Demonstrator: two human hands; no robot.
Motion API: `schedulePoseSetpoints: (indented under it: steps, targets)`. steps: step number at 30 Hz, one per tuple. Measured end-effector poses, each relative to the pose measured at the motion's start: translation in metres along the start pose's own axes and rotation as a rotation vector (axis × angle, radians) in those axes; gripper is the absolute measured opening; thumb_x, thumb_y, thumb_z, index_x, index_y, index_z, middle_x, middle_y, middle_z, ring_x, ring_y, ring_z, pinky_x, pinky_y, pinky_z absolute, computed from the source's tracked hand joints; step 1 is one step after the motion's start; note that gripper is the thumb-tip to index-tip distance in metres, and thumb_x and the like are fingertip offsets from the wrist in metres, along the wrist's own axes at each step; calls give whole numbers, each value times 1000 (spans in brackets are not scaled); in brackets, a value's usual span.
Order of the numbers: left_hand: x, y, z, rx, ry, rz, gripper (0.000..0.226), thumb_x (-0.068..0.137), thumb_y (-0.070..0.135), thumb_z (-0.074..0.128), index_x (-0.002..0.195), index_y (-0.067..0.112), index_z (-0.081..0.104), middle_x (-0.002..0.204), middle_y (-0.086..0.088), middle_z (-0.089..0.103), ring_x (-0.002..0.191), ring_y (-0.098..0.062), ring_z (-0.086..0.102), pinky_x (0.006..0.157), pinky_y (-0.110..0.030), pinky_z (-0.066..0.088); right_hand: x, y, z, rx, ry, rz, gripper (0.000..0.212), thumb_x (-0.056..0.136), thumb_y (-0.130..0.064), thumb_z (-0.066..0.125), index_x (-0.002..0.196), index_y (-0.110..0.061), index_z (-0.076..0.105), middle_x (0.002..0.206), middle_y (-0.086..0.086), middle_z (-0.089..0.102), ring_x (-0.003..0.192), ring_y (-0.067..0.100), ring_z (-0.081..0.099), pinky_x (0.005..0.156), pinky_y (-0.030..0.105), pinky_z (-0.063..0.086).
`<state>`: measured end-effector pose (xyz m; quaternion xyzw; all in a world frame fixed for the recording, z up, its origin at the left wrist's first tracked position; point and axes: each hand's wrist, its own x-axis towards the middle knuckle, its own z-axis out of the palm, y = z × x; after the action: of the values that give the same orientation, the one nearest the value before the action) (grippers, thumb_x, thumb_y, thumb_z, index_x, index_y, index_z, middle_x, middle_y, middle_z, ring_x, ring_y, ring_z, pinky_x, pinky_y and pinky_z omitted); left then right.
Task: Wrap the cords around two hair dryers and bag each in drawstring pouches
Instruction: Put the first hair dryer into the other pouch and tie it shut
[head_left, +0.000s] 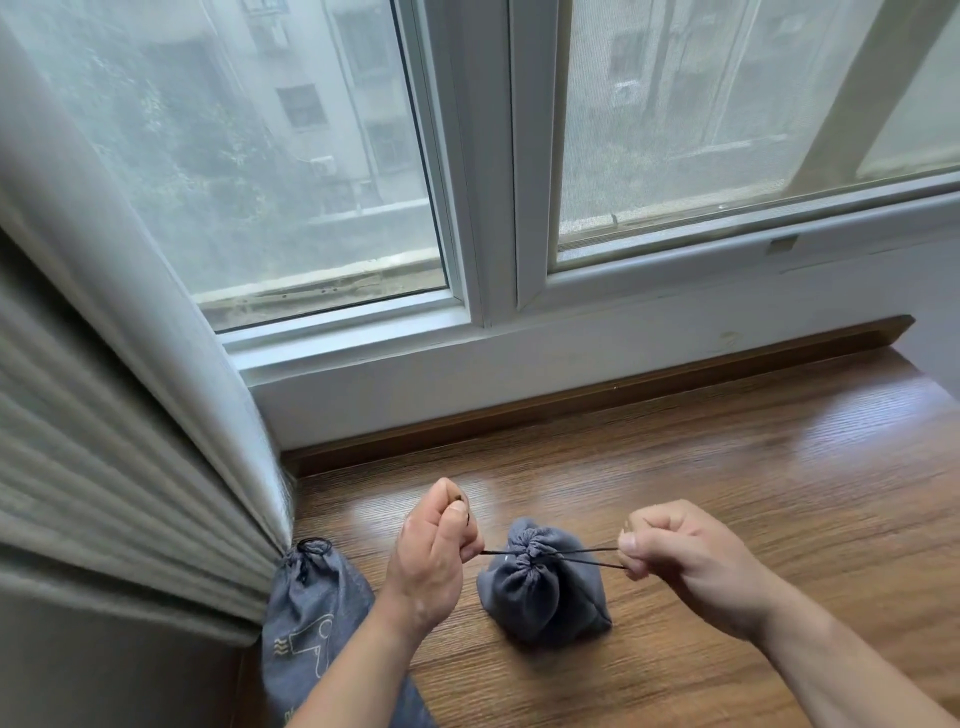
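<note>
In the lower centre of the head view, a small slate-blue fabric drawstring pouch stands upright on a glossy brown wood-grain ledge. Its mouth is gathered into a tight pucker at the top. The pouch bulges as if full, though what is inside cannot be seen.

A thin black drawstring cord runs out of the pucker to both sides, nearly level and taut. The left hand, just left of the pouch, pinches one end of the cord between thumb and curled fingers. The right hand, a little further out on the right, is clenched around two strands of the same cord.

The pouch sits between the two hands and slightly below them, with its long axis vertical. The cord's line crosses the frame left to right through the pouch mouth. Any further tightening would probably mean drawing the hands apart along that line. The left hand is the nearer one to the mouth.

At the lower left, a second slate-blue fabric pouch with a pale hair-dryer outline printed on it lies on its side. It rests against a pleated grey-beige curtain, its mouth already cinched and its lower part hidden behind the left forearm.

Across the upper frame, a white-framed window shows hazy buildings and trees outside.

By this layout, the task looks close to its end.
</note>
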<state>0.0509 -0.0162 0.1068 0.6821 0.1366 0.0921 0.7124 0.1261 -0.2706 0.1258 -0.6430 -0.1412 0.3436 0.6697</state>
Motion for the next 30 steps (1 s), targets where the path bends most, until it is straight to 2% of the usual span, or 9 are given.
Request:
schedulePoseSetpoints:
  steps: [3, 7, 11, 13, 16, 19, 22, 27, 30]
  targets:
    - [0, -5, -4, 88, 3, 16, 19, 94, 18, 37, 76, 9, 36, 56, 8, 37, 52, -10, 31, 51, -27, 29, -3, 15, 1, 309, 31, 15, 53, 55, -34, 92, 52, -9, 45, 57, 13, 45, 62, 21, 45, 67, 37, 33]
    - [-2, 4, -2, 19, -20, -7, 19, 92, 19, 40, 77, 10, 35, 56, 9, 36, 54, -11, 30, 50, -21, 31, -6, 6, 0, 332, 94, -42, 56, 57, -41, 94, 54, -9, 48, 64, 18, 44, 68, 24, 51, 71, 33, 44]
    - [-4, 25, 3, -30, -67, -11, 17, 93, 20, 43, 82, 8, 38, 60, 1, 35, 58, -17, 34, 53, -24, 35, 1, -15, 11, 411, 12, -145, 40, 75, -38, 85, 72, -7, 60, 95, 24, 63, 100, 32, 63, 96, 40, 53]
    - [-6, 36, 12, 16, -153, 17, 19, 98, 23, 44, 86, 9, 45, 62, -2, 42, 62, -22, 39, 59, -29, 38, 9, -28, 28, 448, 21, -167, 38, 76, -39, 84, 77, -8, 62, 109, 24, 67, 109, 34, 66, 100, 47, 54]
    - [-9, 44, 22, 223, -254, 76, 17, 100, 28, 50, 87, 30, 60, 67, 5, 55, 66, -16, 49, 65, -31, 44, 17, -49, 49, 235, 110, -180, 39, 78, -46, 81, 83, -10, 68, 90, 19, 70, 86, 29, 71, 81, 41, 60]
    - [-10, 44, 24, 282, -221, 64, 35, 103, 1, 49, 95, 28, 69, 78, 4, 69, 71, -6, 59, 70, -22, 49, 18, -60, 54, -58, 211, -203, 5, 95, -14, 68, 91, -10, 67, 74, 10, 70, 73, 20, 69, 77, 45, 62]
    - [-13, 46, 26, 347, -152, 57, 26, 101, -2, 54, 105, 23, 63, 81, 3, 75, 71, 0, 63, 72, -18, 48, 17, -60, 55, -205, 258, -168, 19, 92, 0, 67, 103, -16, 69, 71, 8, 73, 70, 16, 69, 80, 43, 62]
    - [-14, 47, 29, 505, -139, 144, 26, 99, 6, 60, 104, 29, 50, 80, 6, 74, 66, -2, 61, 68, -17, 49, 21, -54, 58, -367, 208, -87, 40, 79, -13, 82, 111, -34, 72, 85, 9, 78, 69, 14, 68, 77, 40, 60]
    - [-14, 50, 29, 519, -160, 159, 27, 99, 4, 59, 101, 29, 49, 76, 16, 71, 66, -3, 62, 66, -17, 48, 21, -54, 59, -446, 205, -119, 37, 81, -12, 81, 112, -32, 75, 88, -7, 79, 75, 7, 72, 79, 31, 61]
